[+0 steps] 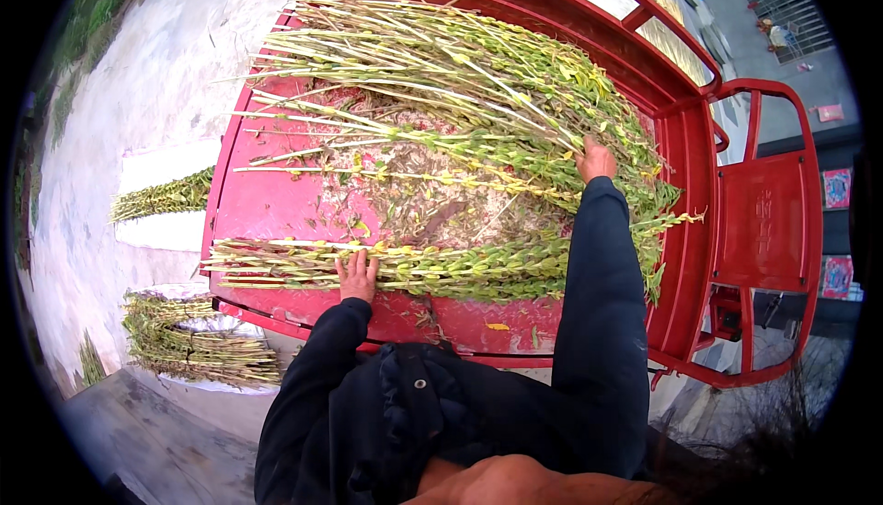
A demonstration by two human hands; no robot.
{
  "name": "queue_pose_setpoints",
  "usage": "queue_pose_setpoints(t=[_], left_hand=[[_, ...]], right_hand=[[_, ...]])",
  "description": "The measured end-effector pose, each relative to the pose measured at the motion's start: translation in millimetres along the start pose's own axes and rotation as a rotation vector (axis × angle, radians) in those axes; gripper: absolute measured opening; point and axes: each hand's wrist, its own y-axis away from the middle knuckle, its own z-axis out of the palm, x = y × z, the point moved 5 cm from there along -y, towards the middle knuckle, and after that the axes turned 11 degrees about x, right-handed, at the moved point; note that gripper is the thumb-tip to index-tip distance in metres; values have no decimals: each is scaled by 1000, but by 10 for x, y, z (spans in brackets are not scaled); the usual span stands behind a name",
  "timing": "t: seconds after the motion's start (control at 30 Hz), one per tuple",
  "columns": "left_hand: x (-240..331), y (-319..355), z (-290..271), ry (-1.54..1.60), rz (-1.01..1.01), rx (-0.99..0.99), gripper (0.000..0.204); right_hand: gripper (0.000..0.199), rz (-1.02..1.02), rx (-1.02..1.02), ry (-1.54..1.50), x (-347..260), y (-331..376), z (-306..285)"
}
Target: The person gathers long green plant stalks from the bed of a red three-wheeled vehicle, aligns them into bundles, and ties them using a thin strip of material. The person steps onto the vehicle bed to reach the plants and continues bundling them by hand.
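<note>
Left hand [357, 277] on left part of near stalk bundle [469, 264], fingers slightly apart; right hand [596, 161] at right of far stalk pile [441, 63], finger closure indeterminable. Both on red cart bed [267, 197].

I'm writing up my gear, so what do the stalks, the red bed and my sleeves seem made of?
Stalks: plant matter, with pale, smoothish bare ends and leafy green-yellow growth further along.
Bed: probably painted sheet metal, somewhat glossy, judging by its sheen and scuffed floor.
Sleeves: dark blue cloth, matte, with soft creases; I can't tell which fibre.
</note>
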Motion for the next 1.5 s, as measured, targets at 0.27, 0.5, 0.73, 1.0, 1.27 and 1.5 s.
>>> queue_pose_setpoints(t=[0.27, 0.5, 0.73, 1.0, 1.27, 1.5], left_hand=[[-16, -6, 41, 7, 18, -53, 38], [-25, -13, 2, -1, 40, -35, 42], [-2, -20, 2, 25, 38, 6, 42], [3, -22, 5, 19, 31, -15, 39], [-24, -23, 35, 15, 9, -14, 41], [-26, -14, 69, 31, 1, -80, 37]], right_hand=[[21, -366, 408, 185, -78, -1136, -969], [7, -319, 404, 474, -201, -1568, -1014], [42, -91, 12, 523, -140, -883, 115], [28, -367, -19, -357, -1276, 339, 776], [38, -247, -153, 39, -1348, 370, 1043], [23, -165, -177, -371, -1212, 460, 1115]])
